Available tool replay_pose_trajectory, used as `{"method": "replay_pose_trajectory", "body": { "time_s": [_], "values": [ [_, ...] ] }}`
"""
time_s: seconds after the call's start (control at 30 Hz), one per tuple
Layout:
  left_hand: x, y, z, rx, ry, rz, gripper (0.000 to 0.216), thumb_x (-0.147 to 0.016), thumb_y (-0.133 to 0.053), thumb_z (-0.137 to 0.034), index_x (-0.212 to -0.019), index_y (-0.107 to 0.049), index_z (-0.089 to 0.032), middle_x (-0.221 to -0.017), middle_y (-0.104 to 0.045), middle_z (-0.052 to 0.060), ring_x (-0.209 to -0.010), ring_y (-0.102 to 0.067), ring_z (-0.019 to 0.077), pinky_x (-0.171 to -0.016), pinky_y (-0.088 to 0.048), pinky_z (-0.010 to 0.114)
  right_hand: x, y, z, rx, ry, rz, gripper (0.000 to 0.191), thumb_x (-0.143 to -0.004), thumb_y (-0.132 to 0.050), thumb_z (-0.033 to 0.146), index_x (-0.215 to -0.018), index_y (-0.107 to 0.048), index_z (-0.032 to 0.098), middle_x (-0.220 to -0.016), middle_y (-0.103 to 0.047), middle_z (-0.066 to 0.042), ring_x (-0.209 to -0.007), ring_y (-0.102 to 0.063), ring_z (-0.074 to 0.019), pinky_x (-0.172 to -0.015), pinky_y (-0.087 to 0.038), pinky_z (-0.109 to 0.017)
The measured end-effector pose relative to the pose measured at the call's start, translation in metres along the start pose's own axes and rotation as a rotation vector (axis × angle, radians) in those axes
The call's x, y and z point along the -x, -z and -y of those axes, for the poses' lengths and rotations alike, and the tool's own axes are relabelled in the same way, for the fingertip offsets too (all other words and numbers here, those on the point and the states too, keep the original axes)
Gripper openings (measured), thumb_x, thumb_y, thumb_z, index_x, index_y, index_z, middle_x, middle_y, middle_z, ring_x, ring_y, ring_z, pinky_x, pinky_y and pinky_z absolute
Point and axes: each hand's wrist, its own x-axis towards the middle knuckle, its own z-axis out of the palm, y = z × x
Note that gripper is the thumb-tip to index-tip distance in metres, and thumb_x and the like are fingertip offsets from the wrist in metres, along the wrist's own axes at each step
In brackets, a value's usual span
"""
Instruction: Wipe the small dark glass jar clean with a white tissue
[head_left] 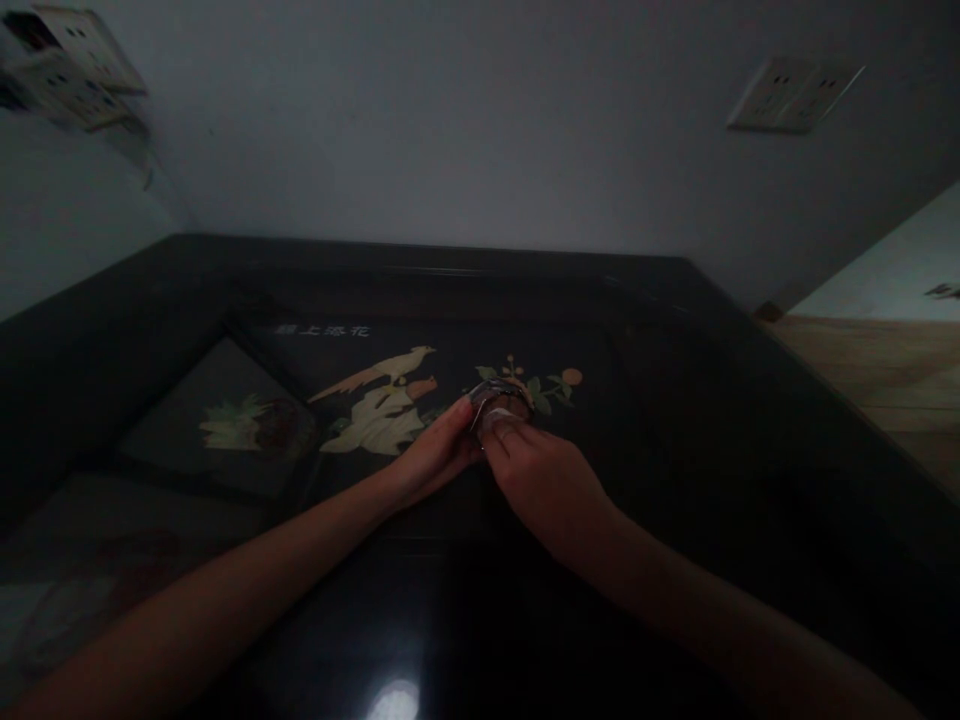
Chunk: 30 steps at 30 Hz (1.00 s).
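Near the middle of the view, my left hand [442, 440] grips the left side of a small round object with a shiny rim [516, 388]. Its kind is hard to make out in the dim light. The fingers of my right hand [544, 480] are pinched together at the near side of this object. Something thin and whitish, like a tissue or cloth [493, 416], shows at those fingertips and reaches into the round opening. Both hands are above a dark, glossy table [525, 620].
A picture of a pale bird [394, 370], rocks and flowers decorates the tabletop, with a line of characters [322, 331]. Wall sockets [795, 95] are at the upper right, others [82, 75] at the upper left. Wooden floor [885, 370] shows at right.
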Motion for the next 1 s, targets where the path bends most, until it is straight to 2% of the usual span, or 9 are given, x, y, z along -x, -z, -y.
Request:
{"method": "replay_pose_trajectory", "body": {
  "time_s": [0.1,0.2,0.3,0.47,0.6,0.67,0.87,1.0],
  "values": [
    [0.0,0.001,0.001,-0.012,-0.015,-0.014,0.042,-0.086,-0.059,-0.046,-0.117,-0.064,-0.018,-0.122,-0.064,0.01,-0.118,-0.054,0.026,-0.098,-0.044,0.037,0.003,-0.007,0.008,0.114,-0.056,-0.058,0.036,-0.085,-0.044,-0.001,-0.117,-0.06,-0.003,-0.116,-0.065,-0.027,-0.105,-0.065,-0.0312,-0.088,-0.056,-0.04],
    [0.0,0.002,0.002,-0.003,-0.024,-0.035,0.041,-0.086,-0.059,-0.044,-0.12,-0.062,-0.02,-0.124,-0.062,0.009,-0.119,-0.054,0.0252,-0.099,-0.043,0.038,0.003,-0.012,0.01,0.121,-0.115,-0.124,0.042,-0.086,-0.04,-0.002,-0.125,-0.054,-0.005,-0.126,-0.058,-0.03,-0.114,-0.06,-0.0334,-0.093,-0.054,-0.043],
    [0.0,0.002,0.002,0.022,-0.012,-0.041,0.041,-0.086,-0.059,-0.045,-0.12,-0.062,-0.021,-0.124,-0.063,0.008,-0.12,-0.053,0.025,-0.099,-0.043,0.038,0.001,-0.014,0.008,0.061,-0.119,-0.163,0.045,-0.087,-0.037,0.0,-0.13,-0.051,-0.002,-0.132,-0.054,-0.028,-0.121,-0.056,-0.0327,-0.095,-0.053,-0.043],
    [0.0,-0.001,-0.001,0.057,0.005,-0.052,0.046,-0.084,-0.059,-0.052,-0.114,-0.065,-0.017,-0.121,-0.064,0.01,-0.121,-0.052,0.0269,-0.101,-0.042,0.04,-0.002,-0.019,0.0,-0.131,-0.017,-0.186,0.047,-0.088,-0.037,0.001,-0.134,-0.049,0.004,-0.138,-0.052,-0.022,-0.127,-0.051,-0.0273,-0.103,-0.048,-0.041],
    [0.0,-0.001,-0.001,0.06,0.016,-0.051,0.048,-0.087,-0.055,-0.052,-0.117,-0.063,-0.016,-0.12,-0.064,0.012,-0.122,-0.051,0.0278,-0.101,-0.041,0.042,-0.003,-0.022,-0.005,-0.267,0.016,-0.194,0.048,-0.088,-0.037,0.001,-0.133,-0.051,0.007,-0.137,-0.053,-0.018,-0.128,-0.051,-0.0233,-0.107,-0.044,-0.04],
    [0.0,0.0,-0.001,0.057,0.019,-0.04,0.048,-0.086,-0.055,-0.052,-0.116,-0.063,-0.015,-0.121,-0.064,0.013,-0.122,-0.052,0.0281,-0.101,-0.041,0.042,-0.003,-0.021,-0.005,-0.239,0.018,-0.193,0.046,-0.089,-0.037,0.001,-0.132,-0.052,0.007,-0.136,-0.055,-0.018,-0.126,-0.052,-0.0236,-0.106,-0.045,-0.04],
    [0.001,-0.001,-0.001,0.041,-0.018,-0.065,0.042,-0.083,-0.062,-0.047,-0.116,-0.063,-0.02,-0.123,-0.062,0.009,-0.119,-0.053,0.0268,-0.098,-0.044,0.039,-0.004,-0.016,0.0,0.036,-0.062,-0.187,0.041,-0.09,-0.037,0.002,-0.127,-0.054,-0.001,-0.128,-0.058,-0.024,-0.116,-0.059,-0.0309,-0.096,-0.052,-0.041],
    [0.001,0.0,0.001,-0.002,-0.023,-0.057,0.04,-0.084,-0.062,-0.045,-0.116,-0.062,-0.021,-0.123,-0.062,0.009,-0.115,-0.055,0.0251,-0.094,-0.046,0.037,-0.003,-0.012,0.004,0.085,-0.112,-0.133,0.039,-0.089,-0.041,0.002,-0.124,-0.056,-0.002,-0.125,-0.06,-0.026,-0.109,-0.063,-0.0319,-0.09,-0.054,-0.04]
  ]
}}
